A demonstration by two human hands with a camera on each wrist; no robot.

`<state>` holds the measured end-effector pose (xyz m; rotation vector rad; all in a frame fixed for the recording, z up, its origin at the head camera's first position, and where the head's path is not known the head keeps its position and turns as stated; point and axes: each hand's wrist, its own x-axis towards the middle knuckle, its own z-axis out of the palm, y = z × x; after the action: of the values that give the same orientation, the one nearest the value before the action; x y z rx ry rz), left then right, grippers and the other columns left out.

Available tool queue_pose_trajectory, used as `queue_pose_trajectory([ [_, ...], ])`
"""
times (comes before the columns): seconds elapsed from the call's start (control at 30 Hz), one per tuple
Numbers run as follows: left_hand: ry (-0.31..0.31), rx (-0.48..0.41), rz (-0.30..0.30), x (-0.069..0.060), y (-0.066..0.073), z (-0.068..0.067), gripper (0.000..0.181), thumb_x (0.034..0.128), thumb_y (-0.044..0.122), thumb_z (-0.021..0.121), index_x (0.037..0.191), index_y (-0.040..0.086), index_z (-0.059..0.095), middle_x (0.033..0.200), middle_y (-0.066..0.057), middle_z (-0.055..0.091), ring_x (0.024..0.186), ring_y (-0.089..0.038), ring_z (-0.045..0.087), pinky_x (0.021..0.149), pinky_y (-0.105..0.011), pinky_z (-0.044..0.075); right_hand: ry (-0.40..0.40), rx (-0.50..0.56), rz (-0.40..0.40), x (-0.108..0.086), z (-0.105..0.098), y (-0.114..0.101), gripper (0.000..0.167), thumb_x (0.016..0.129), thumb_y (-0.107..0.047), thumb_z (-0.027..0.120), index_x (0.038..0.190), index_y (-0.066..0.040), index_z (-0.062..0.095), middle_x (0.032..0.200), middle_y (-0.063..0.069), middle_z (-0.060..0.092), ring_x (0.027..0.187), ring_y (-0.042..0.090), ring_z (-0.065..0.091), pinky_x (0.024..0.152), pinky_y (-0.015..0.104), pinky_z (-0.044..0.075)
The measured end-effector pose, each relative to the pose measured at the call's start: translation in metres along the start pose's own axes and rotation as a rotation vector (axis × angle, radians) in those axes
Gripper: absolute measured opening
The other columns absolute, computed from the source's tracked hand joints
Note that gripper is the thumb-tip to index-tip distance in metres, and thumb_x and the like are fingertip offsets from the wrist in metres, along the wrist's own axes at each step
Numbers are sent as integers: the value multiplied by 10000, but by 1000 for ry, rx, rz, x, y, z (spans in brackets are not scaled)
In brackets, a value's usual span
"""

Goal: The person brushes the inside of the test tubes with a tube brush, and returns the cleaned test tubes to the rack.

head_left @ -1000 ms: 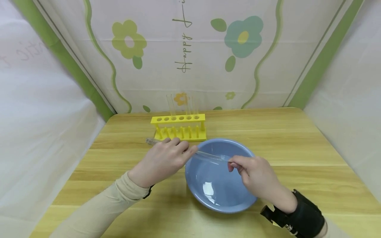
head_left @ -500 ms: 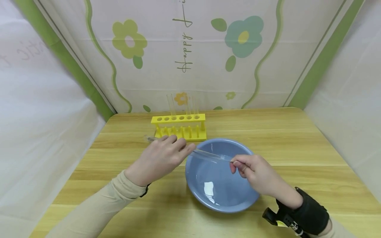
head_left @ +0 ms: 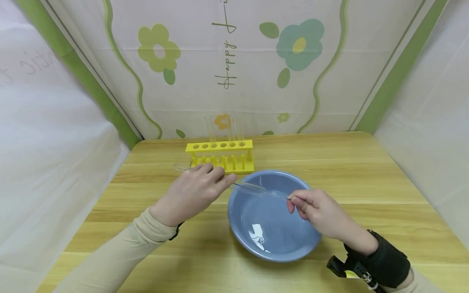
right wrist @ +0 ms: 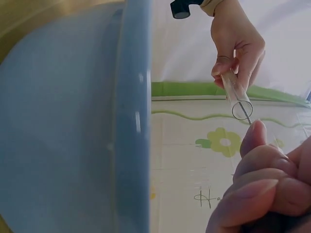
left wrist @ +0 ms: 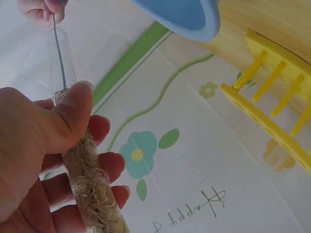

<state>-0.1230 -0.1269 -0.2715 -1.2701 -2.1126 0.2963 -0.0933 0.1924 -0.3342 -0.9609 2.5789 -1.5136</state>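
My left hand (head_left: 194, 194) grips a clear glass test tube (left wrist: 70, 60) that lies slanted, with its mouth over the blue basin (head_left: 278, 232). Inside the tube is a test tube brush; its pale bristles (left wrist: 92, 187) show through the glass under my left fingers in the left wrist view. A thin twisted wire handle (left wrist: 59, 53) comes out of the tube's mouth. Above the basin's right side, my right hand (head_left: 322, 213) pinches that wire between thumb and fingers. The wire's tail inside my right fist is hidden.
Behind the basin stands a yellow test tube rack (head_left: 220, 147) with several clear tubes upright in it. All rests on a wooden table (head_left: 351, 179). White printed cloth (head_left: 256, 93) hangs at the back and both sides.
My right hand has moved a little right with the wire, and my left hand left with the tube. More wire shows, and the bristles have left the tube's closed end.
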Motion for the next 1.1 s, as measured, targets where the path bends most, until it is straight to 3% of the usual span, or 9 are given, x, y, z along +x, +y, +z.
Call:
queue_pose_trajectory([
  [0.57,-11,1,-14,-4,-6,-2,209,924,86,688,1133,97,692,811,-58,591,643,-216,534,503,-270,488,-6,16,-3,-4,-7,3,315,1032,4,445,817,-158,609,610,-125,396,516,67,408,446,238,357],
  [0.73,-2,8,-15,-5,-7,-1,210,917,72,696,1125,96,690,802,-58,582,633,-215,521,498,-268,473,-7,29,-4,-6,-9,4,300,1028,12,447,813,-117,611,606,-112,403,516,77,414,442,238,360],
  [1.1,-8,-3,-19,-6,-9,0,252,883,-5,712,1108,105,685,782,-52,558,604,-194,472,460,-237,405,6,14,27,-13,-14,11,296,1027,-1,461,817,-146,611,605,-109,393,511,75,406,433,239,344],
])
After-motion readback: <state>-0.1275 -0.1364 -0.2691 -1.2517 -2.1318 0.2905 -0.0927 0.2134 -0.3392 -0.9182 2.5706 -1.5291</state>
